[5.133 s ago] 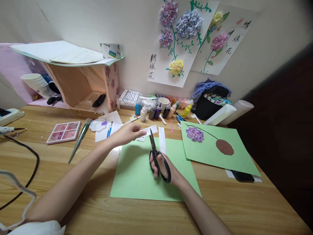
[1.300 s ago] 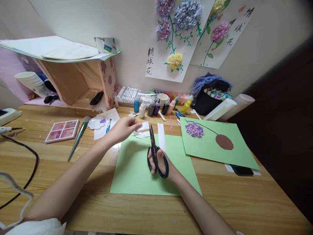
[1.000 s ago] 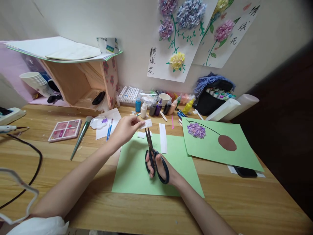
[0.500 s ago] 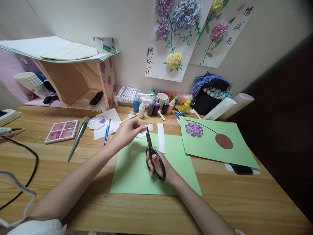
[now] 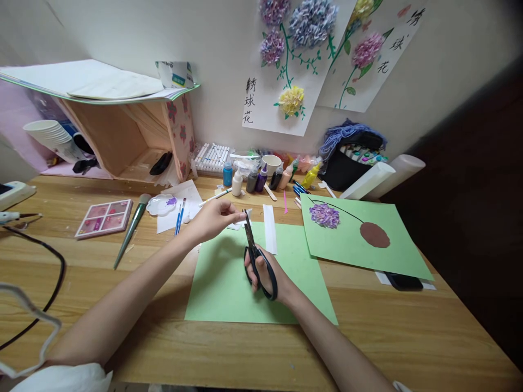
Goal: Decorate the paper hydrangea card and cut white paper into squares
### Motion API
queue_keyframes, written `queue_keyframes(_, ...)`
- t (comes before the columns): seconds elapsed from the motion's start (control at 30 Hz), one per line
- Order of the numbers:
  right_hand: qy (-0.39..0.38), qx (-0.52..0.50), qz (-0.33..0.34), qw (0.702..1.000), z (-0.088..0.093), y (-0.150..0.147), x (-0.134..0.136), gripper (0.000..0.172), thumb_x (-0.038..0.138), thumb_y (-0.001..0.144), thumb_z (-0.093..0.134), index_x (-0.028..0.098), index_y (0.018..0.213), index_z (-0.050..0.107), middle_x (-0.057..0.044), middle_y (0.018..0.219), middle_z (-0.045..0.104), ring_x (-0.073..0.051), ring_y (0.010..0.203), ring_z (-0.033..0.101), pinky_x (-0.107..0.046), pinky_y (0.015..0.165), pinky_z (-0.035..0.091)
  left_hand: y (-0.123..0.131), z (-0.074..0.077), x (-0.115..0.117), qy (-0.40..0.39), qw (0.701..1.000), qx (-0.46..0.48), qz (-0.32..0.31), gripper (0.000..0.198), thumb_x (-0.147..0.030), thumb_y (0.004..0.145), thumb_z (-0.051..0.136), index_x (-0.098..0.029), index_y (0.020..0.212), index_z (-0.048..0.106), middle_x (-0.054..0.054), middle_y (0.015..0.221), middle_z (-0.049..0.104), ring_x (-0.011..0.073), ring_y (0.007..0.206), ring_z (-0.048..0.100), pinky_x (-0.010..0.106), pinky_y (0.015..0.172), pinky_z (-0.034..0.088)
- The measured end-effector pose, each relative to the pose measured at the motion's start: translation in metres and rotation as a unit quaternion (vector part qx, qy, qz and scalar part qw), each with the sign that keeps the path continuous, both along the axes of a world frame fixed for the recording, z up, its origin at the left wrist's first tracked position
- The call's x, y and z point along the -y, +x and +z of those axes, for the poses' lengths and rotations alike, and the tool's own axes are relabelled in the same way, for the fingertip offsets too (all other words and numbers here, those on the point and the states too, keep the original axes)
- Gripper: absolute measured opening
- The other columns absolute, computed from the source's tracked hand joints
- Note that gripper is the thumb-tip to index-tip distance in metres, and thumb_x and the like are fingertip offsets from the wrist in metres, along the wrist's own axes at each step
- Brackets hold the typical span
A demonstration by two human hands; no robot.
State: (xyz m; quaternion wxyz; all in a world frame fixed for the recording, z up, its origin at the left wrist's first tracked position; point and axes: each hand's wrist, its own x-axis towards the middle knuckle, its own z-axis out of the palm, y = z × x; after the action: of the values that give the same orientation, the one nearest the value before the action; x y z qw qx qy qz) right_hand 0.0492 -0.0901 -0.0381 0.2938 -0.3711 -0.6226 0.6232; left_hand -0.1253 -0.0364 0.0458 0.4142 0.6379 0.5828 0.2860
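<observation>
Left fingers [image 5: 236, 217] are pinching a small white piece [image 5: 249, 214]. Right fingers [image 5: 250, 270] are gripping black scissors [image 5: 251, 246] above green paper [image 5: 220, 294].

The head-worn camera looks forward and down from close above the desk [image 5: 392, 326] toward the wall [image 5: 163, 32].

1. Black-handled scissors [image 5: 252, 251] sit in my right hand [image 5: 281, 282], one wide loop around my thumb, dark blades pointing away from me above the green sheet [image 5: 220, 296].
2. The blades stand nearly together, narrow tips slightly parted, right beside the thumb of my left hand [image 5: 216, 219].
3. A small piece of white paper [image 5: 249, 215] is pinched in that left hand, raised over the sheet's far edge.
4. Partly hidden, the paper sits at the blade tips; whether they touch, I cannot tell.
</observation>
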Motion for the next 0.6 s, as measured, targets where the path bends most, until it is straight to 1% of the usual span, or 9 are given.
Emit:
queue_keyframes(0.13, -0.001, 0.005, 0.002, 1.000, 0.002, 0.001, -0.001, 0.067, 0.084, 0.065, 0.028, 0.020, 0.078, 0.041, 0.008, 0.046, 0.040, -0.007, 0.034, 0.039, -0.020, 0.036, 0.038, -0.001, -0.004, -0.001, 0.002, 1.000, 0.017, -0.012, 0.034, -0.049, 0.071, 0.061, -0.015, 0.064, 0.058, 0.003, 0.065, 0.064, 0.0145, 0.063, 0.056, 0.025, 0.058, 0.039)
queue_keyframes(0.27, 0.013, 0.025, -0.012, 1.000, 0.004, 0.001, -0.001, 0.059, 0.079, 0.070, 0.035, 0.020, 0.074, 0.041, 0.010, 0.042, 0.037, -0.007, 0.031, 0.039, -0.018, 0.034, 0.032, -0.002, -0.005, -0.003, 0.010, 1.000, 0.011, -0.014, 0.035, -0.049, 0.071, 0.060, -0.015, 0.064, 0.058, 0.003, 0.065, 0.063, 0.0148, 0.062, 0.056, 0.025, 0.058, 0.039)
queue_keyframes(0.33, 0.003, 0.026, -0.021, 0.999, 0.004, 0.000, -0.001, 0.058, 0.078, 0.069, 0.039, 0.020, 0.072, 0.040, 0.010, 0.040, 0.036, -0.006, 0.029, 0.038, -0.018, 0.033, 0.029, -0.005, -0.004, -0.005, 0.010, 1.000, -0.004, -0.009, 0.036, -0.050, 0.071, 0.060, -0.015, 0.063, 0.057, 0.003, 0.065, 0.063, 0.0148, 0.062, 0.055, 0.025, 0.057, 0.038)
queue_keyframes(0.4, -0.050, 0.006, -0.028, 0.998, 0.001, -0.002, -0.003, 0.062, 0.081, 0.065, 0.039, 0.020, 0.071, 0.041, 0.010, 0.037, 0.037, -0.007, 0.026, 0.037, -0.018, 0.031, 0.030, -0.011, -0.006, -0.007, 0.012, 0.999, -0.043, -0.007, 0.037, -0.051, 0.072, 0.059, -0.015, 0.063, 0.057, 0.003, 0.064, 0.063, 0.0155, 0.062, 0.055, 0.025, 0.056, 0.037)
queue_keyframes(0.5, -0.159, -0.059, -0.047, 0.984, -0.002, -0.003, -0.010, 0.074, 0.090, 0.055, 0.026, 0.019, 0.069, 0.043, 0.009, 0.033, 0.039, -0.009, 0.023, 0.038, -0.020, 0.027, 0.034, -0.020, -0.017, -0.012, 0.020, 0.987, -0.158, -0.010, 0.033, -0.048, 0.074, 0.057, -0.016, 0.066, 0.060, 0.005, 0.069, 0.065, 0.0187, 0.067, 0.058, 0.026, 0.058, 0.037)
queue_keyframes(0.57, -0.202, -0.110, -0.066, 0.971, -0.001, 0.001, -0.017, 0.080, 0.093, 0.050, 0.018, 0.019, 0.066, 0.044, 0.008, 0.031, 0.039, -0.010, 0.022, 0.040, -0.022, 0.027, 0.036, -0.018, -0.028, -0.014, 0.047, 0.969, -0.244, 0.016, 0.027, -0.042, 0.077, 0.057, -0.016, 0.077, 0.063, 0.009, 0.083, 0.067, 0.0224, 0.079, 0.059, 0.028, 0.064, 0.040)
queue_keyframes(0.6, -0.210, -0.136, -0.080, 0.965, 0.001, 0.004, -0.021, 0.081, 0.093, 0.049, 0.017, 0.019, 0.064, 0.045, 0.008, 0.030, 0.038, -0.010, 0.022, 0.039, -0.022, 0.027, 0.037, -0.013, -0.033, -0.015, 0.076, 0.955, -0.283, 0.050, 0.026, -0.039, 0.078, 0.057, -0.015, 0.085, 0.063, 0.011, 0.093, 0.065, 0.0243, 0.087, 0.059, 0.029, 0.070, 0.040)
